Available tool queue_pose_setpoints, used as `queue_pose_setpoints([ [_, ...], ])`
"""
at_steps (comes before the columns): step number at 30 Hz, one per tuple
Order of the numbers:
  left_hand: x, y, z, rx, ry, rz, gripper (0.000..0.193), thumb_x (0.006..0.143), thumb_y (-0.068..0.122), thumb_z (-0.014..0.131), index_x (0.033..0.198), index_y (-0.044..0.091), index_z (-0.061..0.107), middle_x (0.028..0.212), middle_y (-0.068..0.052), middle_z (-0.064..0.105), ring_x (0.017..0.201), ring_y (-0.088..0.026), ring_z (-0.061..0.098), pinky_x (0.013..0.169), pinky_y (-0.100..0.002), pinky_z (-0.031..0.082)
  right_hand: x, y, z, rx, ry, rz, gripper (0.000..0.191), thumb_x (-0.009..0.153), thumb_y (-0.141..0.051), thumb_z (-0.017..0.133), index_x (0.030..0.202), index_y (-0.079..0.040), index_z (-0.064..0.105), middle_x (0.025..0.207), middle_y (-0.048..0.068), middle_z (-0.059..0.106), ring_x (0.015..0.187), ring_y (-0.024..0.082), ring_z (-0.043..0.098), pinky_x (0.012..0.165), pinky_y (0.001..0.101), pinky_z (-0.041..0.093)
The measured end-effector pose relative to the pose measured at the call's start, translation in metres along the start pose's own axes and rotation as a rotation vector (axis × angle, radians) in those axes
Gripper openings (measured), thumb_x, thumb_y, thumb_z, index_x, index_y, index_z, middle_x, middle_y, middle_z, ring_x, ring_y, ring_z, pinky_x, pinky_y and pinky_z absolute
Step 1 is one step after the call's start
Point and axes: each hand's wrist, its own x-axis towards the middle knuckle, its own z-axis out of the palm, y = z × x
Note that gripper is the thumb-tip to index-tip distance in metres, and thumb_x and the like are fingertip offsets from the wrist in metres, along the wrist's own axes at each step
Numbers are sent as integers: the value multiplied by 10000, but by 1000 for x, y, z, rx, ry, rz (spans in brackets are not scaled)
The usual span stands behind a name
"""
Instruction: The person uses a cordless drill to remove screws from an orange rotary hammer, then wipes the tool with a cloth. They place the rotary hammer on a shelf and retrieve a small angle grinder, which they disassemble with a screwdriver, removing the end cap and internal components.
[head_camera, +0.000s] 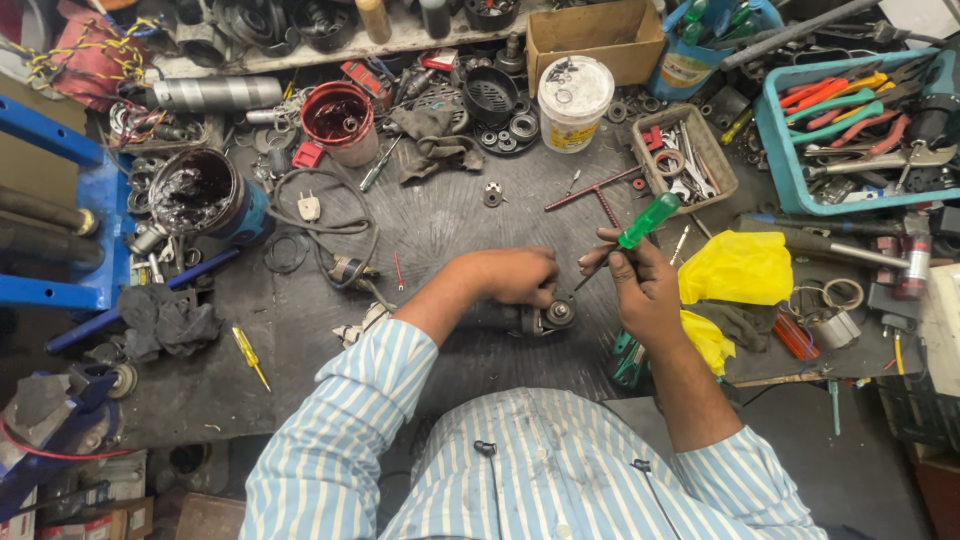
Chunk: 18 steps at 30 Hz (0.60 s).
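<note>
Fingers of the left hand (512, 275) close over a dark metal motor part (548, 316) on the workbench (440, 225), hiding most of its body; only the round end with its shaft shows just beyond the knuckles, toward the right hand. The right hand (640, 285) is closed around a green-handled screwdriver (640, 228), whose clear green handle rises up and away from the fist while the thin shank slants down toward the part. The tip is too small to make out, and whether it touches the metal cannot be told.

Beyond the right hand, a small tan tray (686, 152) holds spanners and loose rings. Farther out on that side, a teal crate (862, 125), cut off by the frame edge, carries pliers with red and green grips. Straight ahead of both hands stand a white plastic bucket (573, 100) and a brown cardboard box (596, 38), its contents out of sight. Well beyond the left hand sit a red tub (338, 118) of dark liquid and a black tub of grease (198, 190). Yellow plastic bag (735, 268) lies just beside the right wrist.
</note>
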Motion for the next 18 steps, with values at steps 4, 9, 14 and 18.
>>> queue_pose_setpoints([
  [4,-2,1,-1,38,4,47,237,822,271,701,888,44,702,1053,-150,651,1049,-341,632,923,-419,503,1,0,-7,6,25,-6,284,1102,-87,515,1362,19,561,1064,139,718,974,201,690,920,355,565],
  [9,-3,0,-5,-100,-32,49,222,849,253,679,881,34,683,1046,-138,644,1013,-314,641,901,-398,507,4,0,-11,1,47,14,283,1108,-99,514,1358,22,566,1060,141,721,969,202,689,920,352,561],
  [14,-7,-6,-13,-341,23,53,250,919,271,638,1009,38,656,1069,-131,650,999,-304,648,898,-391,497,5,-3,-10,26,12,13,281,1104,-89,513,1358,21,563,1060,137,716,965,199,685,913,353,563],
  [18,-10,-17,-33,-196,205,-72,207,903,248,651,990,61,669,1073,-128,662,1034,-313,638,918,-463,474,7,-6,-8,31,14,29,273,1100,-80,516,1346,23,570,1058,133,717,966,193,685,917,349,564],
])
